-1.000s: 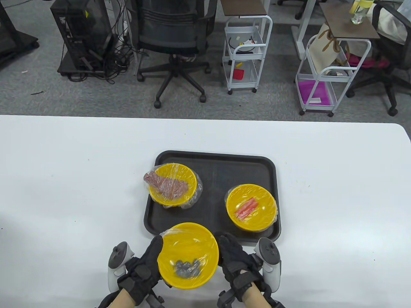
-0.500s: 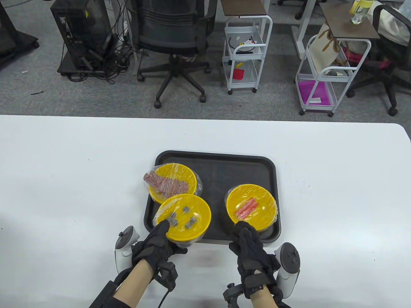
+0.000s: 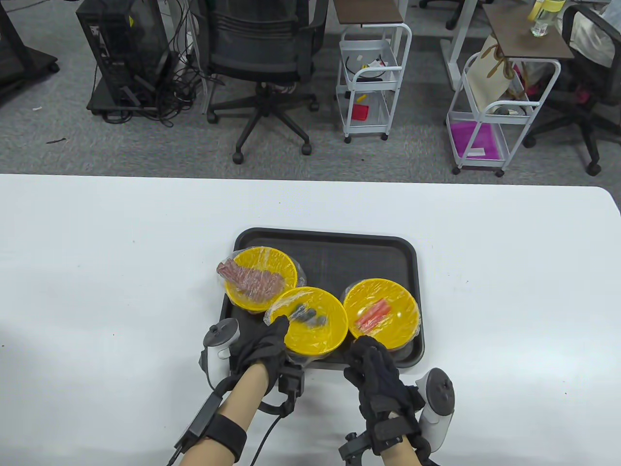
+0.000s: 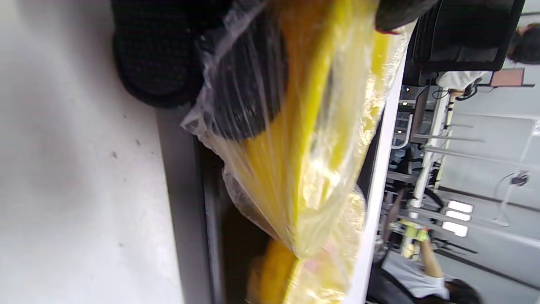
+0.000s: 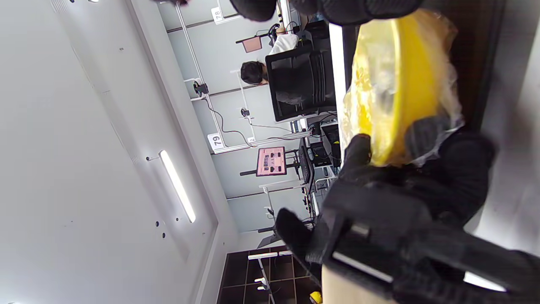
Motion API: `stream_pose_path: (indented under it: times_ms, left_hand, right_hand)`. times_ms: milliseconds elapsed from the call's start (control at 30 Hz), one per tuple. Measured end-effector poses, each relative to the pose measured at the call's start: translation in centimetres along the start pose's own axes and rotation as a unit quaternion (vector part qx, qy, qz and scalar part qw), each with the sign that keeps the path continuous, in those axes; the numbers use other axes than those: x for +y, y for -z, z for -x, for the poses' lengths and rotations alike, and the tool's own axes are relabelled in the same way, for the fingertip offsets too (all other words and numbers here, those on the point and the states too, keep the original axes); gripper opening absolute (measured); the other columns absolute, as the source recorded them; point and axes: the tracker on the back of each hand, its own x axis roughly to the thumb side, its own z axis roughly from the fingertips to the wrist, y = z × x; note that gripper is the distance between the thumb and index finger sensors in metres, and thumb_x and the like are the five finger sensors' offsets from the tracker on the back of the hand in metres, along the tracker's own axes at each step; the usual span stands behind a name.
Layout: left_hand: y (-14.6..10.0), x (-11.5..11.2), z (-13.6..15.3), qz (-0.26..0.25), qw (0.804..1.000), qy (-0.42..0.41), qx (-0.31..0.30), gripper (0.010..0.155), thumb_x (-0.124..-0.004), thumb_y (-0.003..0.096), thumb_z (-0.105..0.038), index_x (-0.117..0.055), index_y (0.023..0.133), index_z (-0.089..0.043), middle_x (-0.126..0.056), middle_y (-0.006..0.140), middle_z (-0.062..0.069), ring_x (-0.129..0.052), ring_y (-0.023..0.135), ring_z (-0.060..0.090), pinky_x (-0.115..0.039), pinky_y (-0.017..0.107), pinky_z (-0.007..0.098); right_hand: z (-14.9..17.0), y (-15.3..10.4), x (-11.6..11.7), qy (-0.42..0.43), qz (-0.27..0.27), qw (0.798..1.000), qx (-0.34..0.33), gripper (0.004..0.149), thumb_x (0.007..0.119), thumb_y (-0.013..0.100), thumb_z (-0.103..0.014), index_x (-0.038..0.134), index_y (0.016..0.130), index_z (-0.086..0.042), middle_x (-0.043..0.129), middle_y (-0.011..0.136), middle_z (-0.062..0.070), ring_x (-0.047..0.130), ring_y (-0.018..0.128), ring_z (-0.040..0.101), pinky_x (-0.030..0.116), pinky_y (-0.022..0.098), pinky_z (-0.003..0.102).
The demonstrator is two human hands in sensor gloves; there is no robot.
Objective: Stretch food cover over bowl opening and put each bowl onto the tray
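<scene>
A black tray holds two film-covered yellow bowls: a bowl of brown strips at the left and a bowl of orange sticks at the right. Between them, over the tray's front, is a third covered bowl with dark pieces. My left hand grips its near-left rim, thumb on top of the film. The left wrist view shows gloved fingers under the bowl's crinkled film. My right hand hovers at the tray's front edge, fingers loosely curled, holding nothing. I cannot tell whether the held bowl touches the tray.
The white table spreads wide on both sides of the tray. Beyond its far edge stand an office chair, a computer tower and two white carts.
My left hand has carried the bowl of dark pieces forward and right, from the table's front to the gap between the two bowls. My right hand let go of it and stayed near the tray's front.
</scene>
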Motion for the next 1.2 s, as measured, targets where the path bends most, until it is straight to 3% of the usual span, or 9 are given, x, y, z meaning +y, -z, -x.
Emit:
stream_pose_path:
  times_ms: [167,367,533,733,833,900,967,1067,1200]
  left_hand:
    - [-1.0,0.6,0.8,0.022,0.998,-0.042,-0.041,0.078,-0.043,0.0588,-0.061,-0.017,0.109,-0.006,-0.046,0.105,0.028,-0.091,0.068,0.030,-0.075,0.055,0.053]
    - [-3.5,2.7,1.6,-0.035,0.991,-0.045,-0.120,0.080,-0.039,0.0577,-0.065,-0.015,0.108,-0.007,-0.028,0.111,0.031,-0.078,0.081,0.042,-0.067,0.059,0.060]
    - [-6.1,4.0,1.7,-0.062,0.977,-0.019,-0.204,0.080,-0.041,0.0570,-0.063,-0.011,0.107,-0.009,-0.014,0.109,0.035,-0.047,0.093,0.057,-0.052,0.064,0.066]
    - [-9.6,7.2,0.6,-0.119,0.879,0.209,-0.411,0.075,-0.049,0.0550,-0.060,-0.019,0.111,-0.020,-0.006,0.115,0.025,-0.009,0.101,0.058,-0.013,0.060,0.077]
    - [-10.6,9.0,0.2,-0.193,0.804,0.376,-0.419,0.075,-0.051,0.0537,-0.061,-0.020,0.112,-0.026,-0.002,0.117,0.021,0.000,0.102,0.054,-0.007,0.059,0.076]
    - [-10.7,9.9,0.3,-0.251,0.724,0.502,-0.401,0.075,-0.050,0.0536,-0.063,-0.018,0.113,-0.030,0.000,0.117,0.019,0.006,0.100,0.052,-0.005,0.058,0.075]
    - [-10.4,10.1,0.4,-0.267,0.684,0.555,-0.392,0.074,-0.048,0.0540,-0.065,-0.018,0.113,-0.032,-0.001,0.117,0.020,0.005,0.098,0.054,-0.008,0.056,0.077]
    - [-9.9,9.7,0.6,-0.264,0.708,0.560,-0.339,0.077,-0.051,0.0523,-0.068,-0.021,0.115,-0.032,0.003,0.117,0.016,0.011,0.097,0.052,-0.003,0.054,0.077]
    - [-10.1,9.6,0.8,-0.302,0.651,0.639,-0.276,0.081,-0.047,0.0521,-0.072,-0.016,0.115,-0.031,0.005,0.115,0.019,0.009,0.096,0.055,-0.007,0.054,0.078]
  right_hand:
    - [-0.2,-0.1,-0.2,0.008,-0.002,1.000,-0.003,0.059,0.052,0.056,-0.048,0.041,0.103,-0.013,0.034,0.103,0.020,0.049,0.094,0.045,0.054,0.065,0.054]
    - [-0.2,-0.2,-0.2,0.001,0.005,1.000,-0.010,0.061,0.052,0.056,-0.049,0.038,0.104,-0.014,0.031,0.103,0.021,0.046,0.094,0.046,0.050,0.065,0.057]
    - [-0.4,-0.2,-0.2,-0.013,0.008,1.000,-0.024,0.065,0.054,0.056,-0.050,0.034,0.105,-0.013,0.027,0.104,0.022,0.038,0.095,0.049,0.043,0.065,0.062]
    - [-2.5,-0.9,-0.9,-0.178,0.061,0.977,-0.102,0.069,0.064,0.054,-0.052,0.036,0.111,-0.026,0.018,0.109,0.023,0.012,0.096,0.054,0.019,0.065,0.067]
    - [-3.9,-1.8,-2.1,-0.358,0.133,0.913,-0.142,0.073,0.066,0.052,-0.056,0.029,0.111,-0.035,0.005,0.110,0.018,0.000,0.097,0.052,0.012,0.065,0.067]
    - [-4.1,-2.3,-2.8,-0.463,0.175,0.856,-0.150,0.074,0.069,0.050,-0.056,0.026,0.109,-0.045,-0.004,0.111,0.010,-0.013,0.097,0.046,0.002,0.065,0.067]
    - [-3.7,-2.3,-3.3,-0.533,0.190,0.816,-0.116,0.076,0.070,0.049,-0.057,0.021,0.106,-0.050,-0.010,0.109,0.003,-0.023,0.095,0.040,-0.004,0.065,0.066]
    - [-2.9,-1.3,-3.5,-0.576,0.203,0.789,-0.064,0.078,0.071,0.048,-0.058,0.016,0.102,-0.052,-0.015,0.106,0.000,-0.029,0.091,0.037,-0.006,0.064,0.065]
    - [-2.0,-0.7,-3.3,-0.605,0.211,0.768,-0.034,0.078,0.069,0.047,-0.059,0.013,0.101,-0.052,-0.016,0.104,0.001,-0.029,0.090,0.038,-0.004,0.064,0.066]
